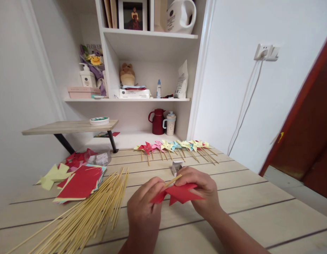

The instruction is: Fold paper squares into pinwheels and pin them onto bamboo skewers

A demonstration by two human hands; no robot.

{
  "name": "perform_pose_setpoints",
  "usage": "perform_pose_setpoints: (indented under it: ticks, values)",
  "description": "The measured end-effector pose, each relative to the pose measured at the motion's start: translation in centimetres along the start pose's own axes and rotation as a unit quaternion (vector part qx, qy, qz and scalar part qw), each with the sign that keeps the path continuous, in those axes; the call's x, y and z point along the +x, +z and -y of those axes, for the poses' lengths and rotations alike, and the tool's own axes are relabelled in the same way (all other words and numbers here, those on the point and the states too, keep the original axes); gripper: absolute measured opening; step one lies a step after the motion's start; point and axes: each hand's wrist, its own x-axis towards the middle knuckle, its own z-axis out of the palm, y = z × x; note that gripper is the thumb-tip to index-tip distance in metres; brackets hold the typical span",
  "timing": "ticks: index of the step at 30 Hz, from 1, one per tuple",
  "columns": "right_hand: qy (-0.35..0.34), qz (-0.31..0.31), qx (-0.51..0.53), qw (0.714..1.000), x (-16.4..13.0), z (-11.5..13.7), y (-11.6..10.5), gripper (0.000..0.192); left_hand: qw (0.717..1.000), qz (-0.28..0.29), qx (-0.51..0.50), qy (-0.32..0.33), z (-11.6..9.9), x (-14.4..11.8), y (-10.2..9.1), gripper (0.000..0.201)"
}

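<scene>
Both grips — red pinwheel (180,193) pinched.

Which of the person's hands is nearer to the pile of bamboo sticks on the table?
Left. The left hand grips the red pinwheel just right of the bamboo sticks; the right hand holds the pinwheel's far side, farther right.

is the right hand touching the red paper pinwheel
Touching. The head view shows the right hand with its fingers closed over the upper edge of the red paper pinwheel, with no gap between them.
</scene>
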Motion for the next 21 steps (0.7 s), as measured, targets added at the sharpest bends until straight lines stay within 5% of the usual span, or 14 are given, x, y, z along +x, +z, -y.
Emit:
perform_pose_setpoints:
  ticks: [13, 21]
  values:
    - [0.015, -0.015, -0.005, 1.0, 0.24, 0.41, 0.1, 0.007, 0.997, 0.012, -0.038, -0.071, 0.28, -0.84, 0.53, 0.02]
    - [0.008, -0.005, -0.004, 1.0, 0.21, 0.4, 0.01, 0.01, 0.999, 0.031, -0.002, -0.042, 0.25, -0.75, -0.07, 0.019]
